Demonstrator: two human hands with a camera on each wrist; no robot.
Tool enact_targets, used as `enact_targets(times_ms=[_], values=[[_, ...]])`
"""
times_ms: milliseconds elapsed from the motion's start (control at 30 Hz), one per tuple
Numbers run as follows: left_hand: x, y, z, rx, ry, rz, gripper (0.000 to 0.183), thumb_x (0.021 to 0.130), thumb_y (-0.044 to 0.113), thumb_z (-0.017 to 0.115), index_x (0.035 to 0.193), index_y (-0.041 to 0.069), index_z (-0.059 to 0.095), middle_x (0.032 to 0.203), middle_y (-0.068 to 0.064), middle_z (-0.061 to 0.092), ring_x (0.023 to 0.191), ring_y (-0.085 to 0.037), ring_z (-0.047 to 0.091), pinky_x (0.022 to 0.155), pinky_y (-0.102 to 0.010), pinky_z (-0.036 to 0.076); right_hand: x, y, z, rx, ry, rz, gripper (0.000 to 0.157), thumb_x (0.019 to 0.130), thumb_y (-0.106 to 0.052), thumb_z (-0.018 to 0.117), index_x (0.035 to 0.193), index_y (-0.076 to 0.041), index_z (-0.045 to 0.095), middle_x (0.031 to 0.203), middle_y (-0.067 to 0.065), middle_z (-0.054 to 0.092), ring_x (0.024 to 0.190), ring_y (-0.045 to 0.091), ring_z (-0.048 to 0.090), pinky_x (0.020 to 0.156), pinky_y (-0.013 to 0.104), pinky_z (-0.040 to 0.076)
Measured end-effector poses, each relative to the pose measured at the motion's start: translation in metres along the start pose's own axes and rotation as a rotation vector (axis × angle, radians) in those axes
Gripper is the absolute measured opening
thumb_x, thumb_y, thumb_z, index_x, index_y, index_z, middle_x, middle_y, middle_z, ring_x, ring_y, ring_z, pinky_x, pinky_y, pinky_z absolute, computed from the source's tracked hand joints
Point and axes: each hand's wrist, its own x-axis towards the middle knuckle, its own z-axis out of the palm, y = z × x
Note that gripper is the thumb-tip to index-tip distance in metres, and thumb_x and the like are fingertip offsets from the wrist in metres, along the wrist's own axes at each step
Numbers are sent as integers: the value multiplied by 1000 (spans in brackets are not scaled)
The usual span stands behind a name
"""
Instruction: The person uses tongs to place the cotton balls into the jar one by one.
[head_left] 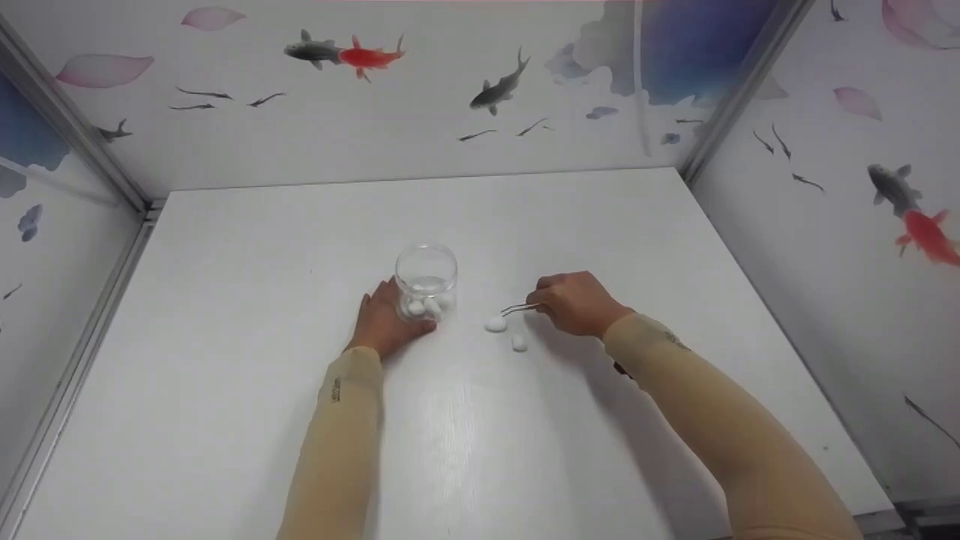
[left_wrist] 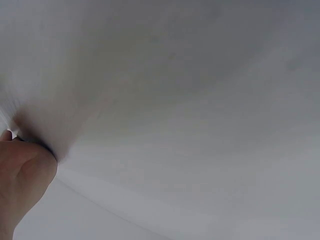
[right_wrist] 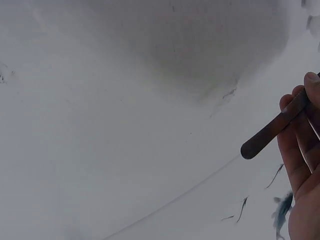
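Note:
In the head view, a clear round jar (head_left: 426, 264) stands upright with several smooth white oval pieces (head_left: 432, 306) at its bottom. My left hand (head_left: 384, 321) holds the jar low down, thumb along the near side and fingers at the left. My right hand (head_left: 576, 301) pinches metal tweezers (head_left: 520, 307), their bent tips pointing left. Just below those tips lies a white oval piece (head_left: 496, 325); a second white piece (head_left: 519, 343) rests nearer me. The right wrist view shows the tweezers' rounded rear end (right_wrist: 272, 131) between thumb and fingers. Only part of the left hand (left_wrist: 25, 175) shows in its wrist view.
The white tabletop (head_left: 247, 255) is bounded by panels printed with fish, the back one (head_left: 420, 135) behind the jar and another (head_left: 825, 225) on the right. Metal frame posts (head_left: 105, 142) stand at the corners. Beige sleeves (head_left: 337, 450) cover both forearms.

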Motion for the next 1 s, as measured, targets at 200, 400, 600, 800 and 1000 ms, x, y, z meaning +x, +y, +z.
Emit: enact_targets(times_ms=[200,400,600,800,1000], values=[[0,-1,-1,11,2,2,113,78,53,81,159,8,18,162,-13,25,151,-28,12,122,-39,-6,3,-4,6,-4,-11,-29,19,85,-5,79,100,-16,80,86,-2,71,75,14,68,66,32,60],[1,-2,2,12,8,14,112,77,53,81,159,8,19,161,-13,28,150,-28,16,122,-40,-6,1,-4,13,14,-36,-21,19,85,-6,79,101,-17,80,87,-2,71,76,14,68,66,32,60],[2,-3,2,6,15,25,113,76,53,82,159,7,20,160,-13,29,149,-28,18,122,-41,-5,1,-5,16,45,-39,-25,19,85,-5,79,100,-16,81,87,0,71,75,16,68,67,34,60],[1,-1,1,-1,10,20,113,77,51,83,159,7,19,160,-14,29,149,-29,17,122,-40,-5,2,-5,19,48,-23,-29,15,87,-5,76,97,-15,81,85,-1,71,73,15,68,65,33,60],[1,-1,2,8,0,-6,114,77,53,82,160,10,17,162,-11,26,151,-26,12,122,-38,-8,2,-5,21,50,13,-42,14,87,-1,74,89,-14,80,79,-1,69,68,16,65,60,34,58]])
